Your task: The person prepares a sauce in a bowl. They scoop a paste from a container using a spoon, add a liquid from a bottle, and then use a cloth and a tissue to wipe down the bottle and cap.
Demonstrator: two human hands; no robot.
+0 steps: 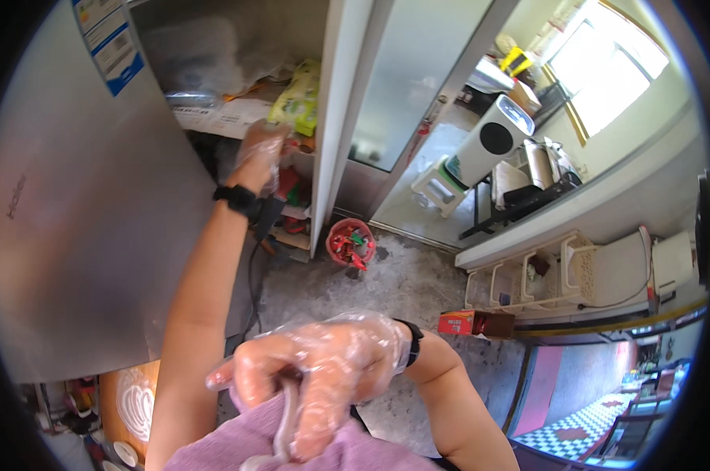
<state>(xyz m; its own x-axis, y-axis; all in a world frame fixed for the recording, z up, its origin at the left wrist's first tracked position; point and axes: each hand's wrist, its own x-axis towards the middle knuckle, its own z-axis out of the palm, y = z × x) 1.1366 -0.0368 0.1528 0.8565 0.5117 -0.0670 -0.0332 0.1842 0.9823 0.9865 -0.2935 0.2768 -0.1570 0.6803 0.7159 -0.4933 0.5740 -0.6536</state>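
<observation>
My left hand (262, 152), in a clear plastic glove with a black wristband behind it, reaches to the edge of a cluttered shelf. Its fingertips are at the lower end of a yellow-green plastic packet (296, 99). Whether they grip it cannot be told. My right hand (325, 365), also gloved in clear plastic, is close to my body against a purple cloth garment (231, 438). Its bent fingers lie on either side of a pale strip or cord (285, 418) that runs down the cloth. The palm and any grip are hidden.
A grey Haier refrigerator (96, 224) stands at left. On the concrete floor (308, 294) are a pink bin (350, 242) with wrappers and a red carton (475, 324). A sliding glass door (419, 82) and a rack of white baskets (531, 277) lie to the right.
</observation>
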